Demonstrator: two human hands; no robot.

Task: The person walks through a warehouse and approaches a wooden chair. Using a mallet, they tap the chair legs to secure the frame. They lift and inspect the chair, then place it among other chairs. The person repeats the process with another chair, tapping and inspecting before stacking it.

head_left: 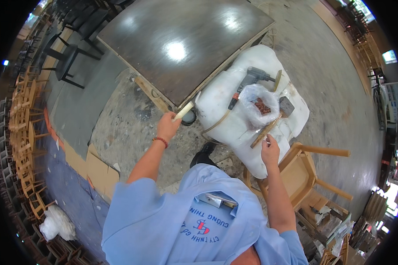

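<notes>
My left hand (pixel 167 128), with a red bead bracelet at the wrist, is closed round a short pale stick (pixel 184 111), maybe wood, by the near corner of a dark tabletop (pixel 181 48). My right hand (pixel 270 152) hovers over a white padded surface (pixel 216 99), its fingers pinched together; what they hold, if anything, is too small to name. Just beyond those fingers lies a mallet (pixel 286 107) with a dark block head and wooden handle. A clear plastic bag (pixel 248 96) with reddish-brown small pieces stands next to it. Beside the bag rests a grey cordless drill (pixel 253 77).
A light wooden chair frame (pixel 305 170) lies tipped at the right, legs pointing outward. A dark chair (pixel 66 59) stands at the far left. Stacked wooden chair frames (pixel 26 119) line the left side. Flat cardboard (pixel 97 170) covers part of the floor.
</notes>
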